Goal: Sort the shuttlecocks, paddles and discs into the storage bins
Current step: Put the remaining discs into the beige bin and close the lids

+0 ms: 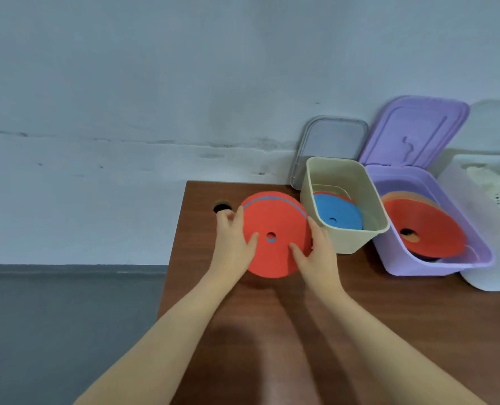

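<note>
- I have the red disc [275, 217] between both hands, over the far left part of the table [272, 317], just left of the beige bin [345, 238]
- A blue edge shows along its far rim and through the centre hole, so I judge a second, blue disc lies under it; I cannot tell if there are more
- My left hand [231, 244] holds the left edge, thumb on top, fingers curled round the rim; my right hand [316, 255] holds the right edge the same way
- It looks thin, flat and light, likely foam or soft plastic, so I expect it to flex if held by one edge
- Holds on opposite edges suit it best; the two layers may slide apart if my hold slackens
- The beige bin holds a blue disc; the purple bin [436, 258], further right, holds red and orange ones
- A clear bin [477, 276] at far right holds something white, too blurred to name
</note>
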{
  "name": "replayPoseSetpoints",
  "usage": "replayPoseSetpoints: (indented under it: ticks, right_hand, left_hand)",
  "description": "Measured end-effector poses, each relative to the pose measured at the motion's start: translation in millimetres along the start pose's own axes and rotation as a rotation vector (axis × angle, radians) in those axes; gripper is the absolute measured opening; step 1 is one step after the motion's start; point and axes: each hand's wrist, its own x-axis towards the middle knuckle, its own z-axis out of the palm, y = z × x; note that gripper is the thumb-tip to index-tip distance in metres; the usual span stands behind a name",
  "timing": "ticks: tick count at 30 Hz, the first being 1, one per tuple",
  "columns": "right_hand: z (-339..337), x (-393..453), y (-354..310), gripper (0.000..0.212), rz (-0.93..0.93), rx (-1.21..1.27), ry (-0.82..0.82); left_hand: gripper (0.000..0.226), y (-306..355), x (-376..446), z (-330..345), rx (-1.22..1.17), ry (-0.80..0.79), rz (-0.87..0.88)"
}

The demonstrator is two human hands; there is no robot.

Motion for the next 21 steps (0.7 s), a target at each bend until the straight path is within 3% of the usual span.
replayPoseSetpoints:
  ticks: [8,17,21]
  right_hand:
    - [-65,61,4,0.064,-0.047,-0.019,0.057]
    - [-125,146,75,0.061,-0.094,-0.058,-0.008]
    - [-125,172,120,0.053,-0.003,-0.142,-0.092]
  left_hand:
    - [0.064,63,54,8,0.075,-0.072,0.094]
    - [0.051,121,122,94,0.221,-0.146,0.031]
    - [0.049,124,140,138,0.333,-0.164,-0.02]
